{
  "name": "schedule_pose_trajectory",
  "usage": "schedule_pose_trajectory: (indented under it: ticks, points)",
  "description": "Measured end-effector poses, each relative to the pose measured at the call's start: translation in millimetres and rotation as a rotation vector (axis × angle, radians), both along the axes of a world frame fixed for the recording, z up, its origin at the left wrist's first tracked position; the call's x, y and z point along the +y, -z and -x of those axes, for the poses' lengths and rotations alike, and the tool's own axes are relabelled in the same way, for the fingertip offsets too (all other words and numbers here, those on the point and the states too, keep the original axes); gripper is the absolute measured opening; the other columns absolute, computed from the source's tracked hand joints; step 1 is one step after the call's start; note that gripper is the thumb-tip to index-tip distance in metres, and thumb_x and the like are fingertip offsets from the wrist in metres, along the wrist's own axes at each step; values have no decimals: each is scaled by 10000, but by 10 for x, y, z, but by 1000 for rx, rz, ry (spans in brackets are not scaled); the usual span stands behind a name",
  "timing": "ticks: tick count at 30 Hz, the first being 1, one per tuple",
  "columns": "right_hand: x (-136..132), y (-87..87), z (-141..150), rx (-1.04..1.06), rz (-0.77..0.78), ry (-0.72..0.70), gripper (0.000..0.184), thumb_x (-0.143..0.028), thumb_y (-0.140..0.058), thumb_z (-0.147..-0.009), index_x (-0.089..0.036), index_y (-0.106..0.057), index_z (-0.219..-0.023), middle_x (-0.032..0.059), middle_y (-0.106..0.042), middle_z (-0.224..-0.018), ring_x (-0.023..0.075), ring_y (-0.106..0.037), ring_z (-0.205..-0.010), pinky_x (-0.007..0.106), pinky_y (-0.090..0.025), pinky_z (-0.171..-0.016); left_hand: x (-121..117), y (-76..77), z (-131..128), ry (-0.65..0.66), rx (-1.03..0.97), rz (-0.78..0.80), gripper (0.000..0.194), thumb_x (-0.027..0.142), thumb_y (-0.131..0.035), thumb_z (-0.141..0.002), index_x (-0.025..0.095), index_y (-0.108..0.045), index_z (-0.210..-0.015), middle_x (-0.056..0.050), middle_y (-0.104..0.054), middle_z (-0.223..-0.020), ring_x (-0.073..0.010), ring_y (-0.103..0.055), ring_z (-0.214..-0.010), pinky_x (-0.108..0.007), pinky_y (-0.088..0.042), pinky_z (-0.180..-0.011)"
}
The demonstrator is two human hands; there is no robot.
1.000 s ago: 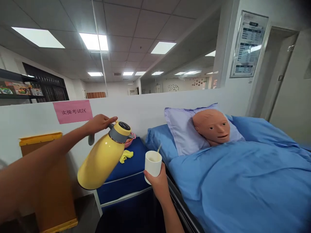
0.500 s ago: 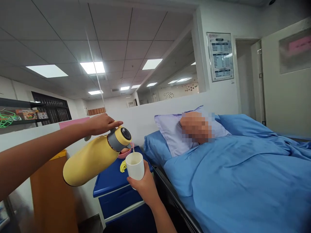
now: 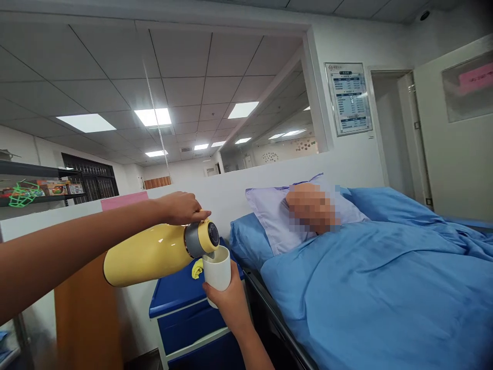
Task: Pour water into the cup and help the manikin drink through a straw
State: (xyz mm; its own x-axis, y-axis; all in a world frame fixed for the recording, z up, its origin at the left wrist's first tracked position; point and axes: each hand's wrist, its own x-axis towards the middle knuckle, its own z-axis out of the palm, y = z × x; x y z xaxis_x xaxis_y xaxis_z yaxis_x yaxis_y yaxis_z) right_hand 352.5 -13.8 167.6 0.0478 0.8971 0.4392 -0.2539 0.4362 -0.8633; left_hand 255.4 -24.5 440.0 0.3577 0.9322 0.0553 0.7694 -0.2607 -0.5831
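My left hand [image 3: 185,207] is closed on the handle of a yellow thermos jug [image 3: 150,257] with a grey collar and a dark round lid top. The jug lies tipped almost level, its spout at the rim of a white cup [image 3: 217,271]. My right hand [image 3: 227,298] wraps round the cup from below and the right, holding it nearly upright. What is inside the cup cannot be made out. Behind both stands a blue bedside cabinet [image 3: 181,295], with a crumpled yellow cloth [image 3: 197,268] on its top.
To the right is a bed with a blue quilt [image 3: 377,288] and a lilac pillow [image 3: 265,216], where a person's blurred head rests. A dark bed rail [image 3: 269,313] runs close beside my right arm. An orange-brown panel [image 3: 88,313] stands at the left.
The thermos has tipped further toward level and moved right, bringing its spout down to the cup's rim. The cup has shifted slightly right and down. The pink bowl is now hidden behind the thermos.
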Motion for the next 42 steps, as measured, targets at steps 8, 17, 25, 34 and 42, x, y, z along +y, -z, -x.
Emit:
schedule_pose_trajectory:
  ticks: [8, 17, 25, 34, 42]
  points:
    - [-38, -28, 40, 36, 7, -34, 651, -250, -762, -613, -219, -561, -1231, 14, -707, -920, 245, -659, -796, 347, -529, -691, -30, -69, -129, 10, 91, -37, 701, 517, -197, -1009, 167, -783, -846, -156, -717, -795, -217, -575, -648, -358, -309, -621]
    - [-72, 50, 54, -17, 8, -58, 624, -278, -796, -612, -234, -590, -1199, 16, -710, -939, 249, -657, -808, 349, -527, -683, 11, 53, -198, 42, 219, -28, 627, 458, -262, -992, 160, -798, -857, -176, -736, -823, -244, -613, -689, -364, -337, -613]
    - [-100, 101, 214, 1, 9, -89, 644, -336, -813, -635, -242, -584, -1230, 16, -709, -946, 246, -660, -813, 348, -533, -679, 2, 73, -238, 33, 282, -18, 565, 415, -302, -981, 153, -792, -879, -174, -743, -849, -247, -632, -712, -363, -328, -594]
    - [-131, 121, 299, -29, -1, -122, 625, -334, -821, -637, -238, -589, -1209, 17, -709, -936, 246, -654, -809, 353, -535, -679, -61, 93, -174, 69, 266, -13, 483, 409, -378, -946, 189, -781, -796, -137, -745, -803, -225, -624, -690, -353, -334, -596]
    - [-185, 127, 378, -17, -28, -176, 590, -357, -818, -655, -229, -601, -1189, 13, -695, -912, 239, -645, -795, 342, -543, -662, -62, 151, -108, 83, 272, -13, 443, 407, -431, -934, 199, -790, -778, -129, -749, -792, -222, -635, -704, -345, -351, -613]
